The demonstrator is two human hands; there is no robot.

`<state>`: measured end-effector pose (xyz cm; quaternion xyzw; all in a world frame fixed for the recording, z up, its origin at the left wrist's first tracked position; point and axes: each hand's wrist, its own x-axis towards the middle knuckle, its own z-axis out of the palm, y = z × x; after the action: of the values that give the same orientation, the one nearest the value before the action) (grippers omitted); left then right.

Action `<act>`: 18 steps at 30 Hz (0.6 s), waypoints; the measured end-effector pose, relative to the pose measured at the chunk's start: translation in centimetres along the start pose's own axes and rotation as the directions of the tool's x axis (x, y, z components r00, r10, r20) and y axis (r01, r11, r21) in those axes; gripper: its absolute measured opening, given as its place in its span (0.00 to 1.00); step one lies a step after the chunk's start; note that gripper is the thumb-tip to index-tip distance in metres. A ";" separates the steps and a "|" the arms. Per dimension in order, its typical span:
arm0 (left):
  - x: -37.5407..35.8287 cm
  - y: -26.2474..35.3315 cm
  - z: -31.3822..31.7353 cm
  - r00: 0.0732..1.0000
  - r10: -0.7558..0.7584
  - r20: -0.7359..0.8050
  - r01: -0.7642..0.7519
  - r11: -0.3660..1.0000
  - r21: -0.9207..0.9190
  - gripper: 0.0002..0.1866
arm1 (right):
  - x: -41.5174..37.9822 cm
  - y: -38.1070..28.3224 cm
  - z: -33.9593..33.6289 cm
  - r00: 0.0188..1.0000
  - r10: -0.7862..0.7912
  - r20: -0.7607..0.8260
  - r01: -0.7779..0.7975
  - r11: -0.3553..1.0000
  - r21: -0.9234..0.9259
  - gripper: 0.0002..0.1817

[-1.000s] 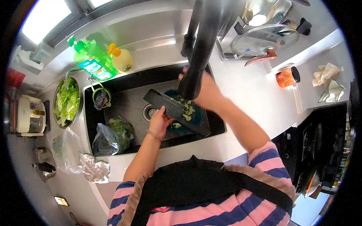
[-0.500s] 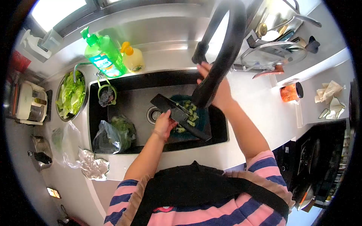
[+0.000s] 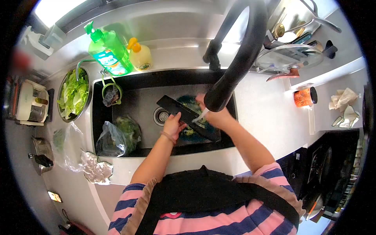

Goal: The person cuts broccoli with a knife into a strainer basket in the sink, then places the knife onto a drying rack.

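Note:
In the head view, my left hand [image 3: 172, 125] is closed around the middle of a black, wide-bladed knife [image 3: 170, 104], held slantwise over the sink. Its narrower end points down to the right. My right hand [image 3: 219, 118] is beside the knife, under the black faucet [image 3: 224, 89], which hides part of it. Its visible fingers are stretched out above the blade, and I see nothing held in them. A stream of water [image 3: 201, 114] runs from the faucet onto the knife. Below is a dark teal basin [image 3: 189, 98] with green vegetable pieces, partly covered by the knife.
Inside the black sink [image 3: 156, 80] are a plastic bag of greens [image 3: 127, 131] and a green-rimmed strainer [image 3: 113, 93]. A bowl of lettuce [image 3: 74, 96] stands left. Behind are a green soap bottle [image 3: 107, 51] and a yellow pump bottle [image 3: 140, 58]. An orange jar [image 3: 303, 98] is right.
My right hand has come down from the faucet's base to beside the knife. Water now runs from the faucet. My left hand still grips the knife.

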<state>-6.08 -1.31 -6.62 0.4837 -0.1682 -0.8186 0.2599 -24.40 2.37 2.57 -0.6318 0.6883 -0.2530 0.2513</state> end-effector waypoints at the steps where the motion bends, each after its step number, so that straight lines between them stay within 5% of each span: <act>1: 0.1 -0.2 -0.2 1.000 -0.002 0.003 0.002 1.000 -0.008 0.07 | -0.7 0.1 1.6 0.996 0.046 0.079 -0.046 0.999 -0.003 0.13; 3: 0.2 -0.5 -0.8 0.999 -0.035 -0.019 0.035 0.999 0.003 0.07 | -1.4 0.0 2.9 0.944 0.248 0.217 -0.290 0.939 0.187 0.11; 7: -0.8 -0.6 -0.5 0.989 -0.120 -0.088 0.119 0.993 -0.010 0.06 | -0.7 -1.9 2.4 0.907 0.296 0.300 -0.363 0.911 0.196 0.12; 9: -1.1 -0.8 -0.3 0.991 -0.124 -0.056 0.123 0.992 -0.025 0.06 | 0.3 -3.2 1.8 0.789 0.431 0.438 -0.558 0.801 0.218 0.13; 10: -1.1 -0.9 -0.2 0.992 -0.126 -0.025 0.125 0.991 -0.040 0.06 | 0.7 -2.6 2.8 0.789 0.432 0.437 -0.558 0.801 0.217 0.13; 12: -0.9 -1.2 -0.1 0.991 -0.134 -0.017 0.133 0.990 -0.049 0.06 | 1.3 -1.0 4.9 0.878 0.316 0.358 -0.476 0.639 0.604 0.15; 13: -0.8 -1.4 -0.2 0.990 -0.141 -0.012 0.140 0.988 -0.057 0.06 | 1.1 -0.7 5.3 0.878 0.316 0.359 -0.477 0.639 0.604 0.15; 16: -0.8 -1.2 -0.3 0.987 -0.154 0.040 0.154 0.988 0.007 0.06 | 0.6 -0.9 5.8 0.964 0.135 0.230 -0.242 0.804 0.543 0.16; 18: 0.1 -1.9 -1.1 0.987 -0.156 0.043 0.157 0.987 -0.021 0.07 | -0.1 -1.2 5.3 0.964 0.020 0.266 -0.071 0.981 0.182 0.17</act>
<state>-5.71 0.14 -8.24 0.4751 -0.1251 -0.8483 0.1972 -19.98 2.22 -0.58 -0.6169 0.6359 -0.2254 0.4052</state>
